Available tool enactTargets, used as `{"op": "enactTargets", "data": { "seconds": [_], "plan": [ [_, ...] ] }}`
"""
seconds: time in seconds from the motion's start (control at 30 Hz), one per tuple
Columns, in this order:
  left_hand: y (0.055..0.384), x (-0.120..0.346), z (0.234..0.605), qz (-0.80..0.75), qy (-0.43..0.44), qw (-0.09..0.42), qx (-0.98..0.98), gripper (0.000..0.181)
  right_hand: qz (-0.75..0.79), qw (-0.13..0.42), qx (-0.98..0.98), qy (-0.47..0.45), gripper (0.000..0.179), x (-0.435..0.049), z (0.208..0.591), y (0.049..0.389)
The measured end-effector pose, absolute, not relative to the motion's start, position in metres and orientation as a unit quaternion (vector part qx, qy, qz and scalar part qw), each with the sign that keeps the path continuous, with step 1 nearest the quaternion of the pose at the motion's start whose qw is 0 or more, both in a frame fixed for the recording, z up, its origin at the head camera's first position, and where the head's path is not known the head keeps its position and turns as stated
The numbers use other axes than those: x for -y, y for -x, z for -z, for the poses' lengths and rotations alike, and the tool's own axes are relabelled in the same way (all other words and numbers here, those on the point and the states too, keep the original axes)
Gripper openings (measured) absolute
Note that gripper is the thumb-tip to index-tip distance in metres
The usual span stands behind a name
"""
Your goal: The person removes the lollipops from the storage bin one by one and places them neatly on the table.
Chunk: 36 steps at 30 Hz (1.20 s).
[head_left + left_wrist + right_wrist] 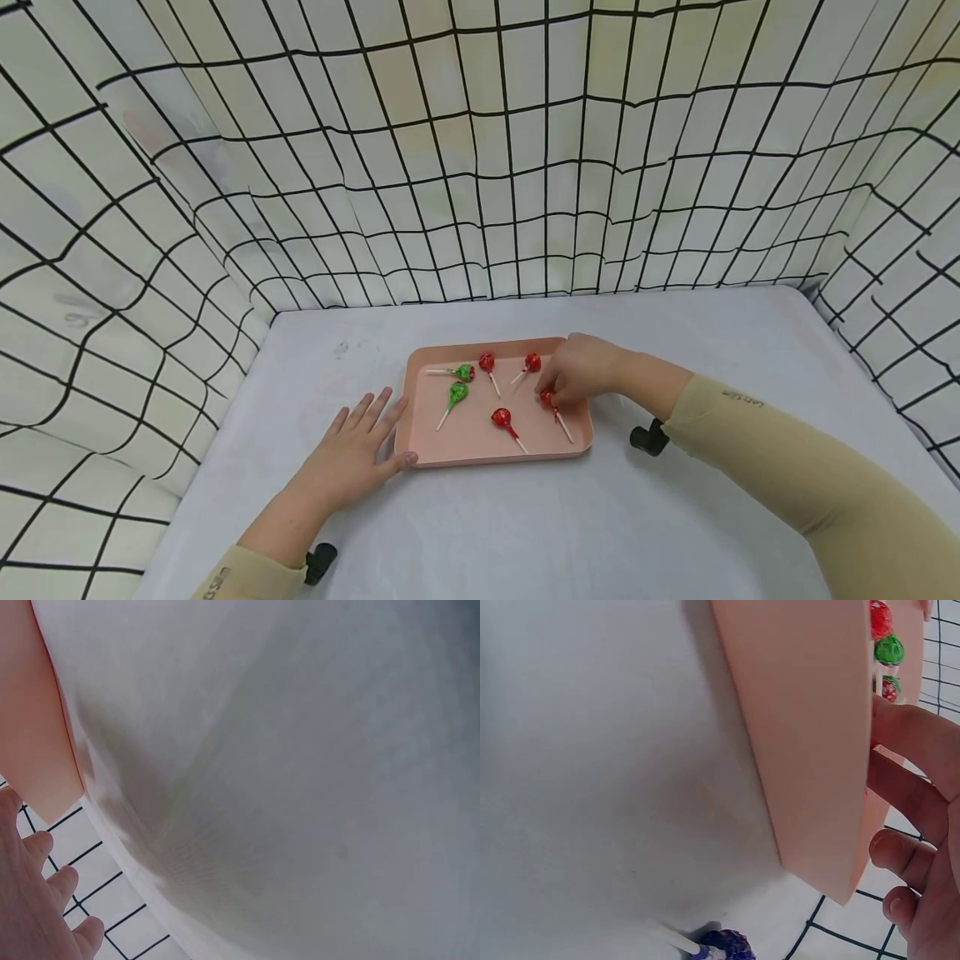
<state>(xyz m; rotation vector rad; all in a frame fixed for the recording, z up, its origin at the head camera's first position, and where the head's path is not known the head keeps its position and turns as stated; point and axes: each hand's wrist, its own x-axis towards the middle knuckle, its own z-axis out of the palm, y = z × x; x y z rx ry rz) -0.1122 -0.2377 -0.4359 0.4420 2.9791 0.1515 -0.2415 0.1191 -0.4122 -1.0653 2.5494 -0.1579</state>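
Observation:
A shallow pink tray [450, 446] holds several lollipops on white sticks. Over its right end, my right hand [583, 367] pinches a red lollipop [547, 399] by its wrapped head, the stick slanting toward the near right corner. My left hand [348, 458], fingers spread, lies against the tray's left edge with the thumb at the near left corner. Other red lollipops [501, 417] lie near the middle and along the far side. Two green lollipops [457, 392] lie at the left. In the right wrist view the tray's side wall hides most of the held lollipop.
A purple-wrapped lollipop [731, 945] lies on the white tabletop [510, 533] outside the tray, visible in the right wrist view. White walls with a black grid [495, 175] enclose the table at the back and sides.

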Motion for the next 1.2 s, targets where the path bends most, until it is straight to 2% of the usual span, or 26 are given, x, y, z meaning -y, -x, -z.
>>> {"op": "enactTargets", "data": {
  "seconds": [0.43, 0.73, 1.03, 1.2],
  "plan": [
    [0.113, 0.238, 0.436, -0.050, -0.146, 0.062, -0.986, 0.088, 0.107, 0.171, -0.914, 0.351, 0.022, -0.131, 0.397, 0.246],
    [0.112, 0.238, 0.434, -0.057, -0.147, 0.063, -0.985, 0.088, 0.125, 0.157, -0.921, 0.335, 0.031, -0.143, 0.382, 0.245],
    [0.111, 0.238, 0.432, -0.059, -0.149, 0.064, -0.985, 0.088, 0.139, 0.134, -0.922, 0.335, 0.028, -0.166, 0.375, 0.250],
    [0.111, 0.238, 0.433, -0.061, -0.148, 0.062, -0.985, 0.088, 0.157, 0.132, -0.924, 0.323, 0.033, -0.181, 0.375, 0.252]
  ]
}}
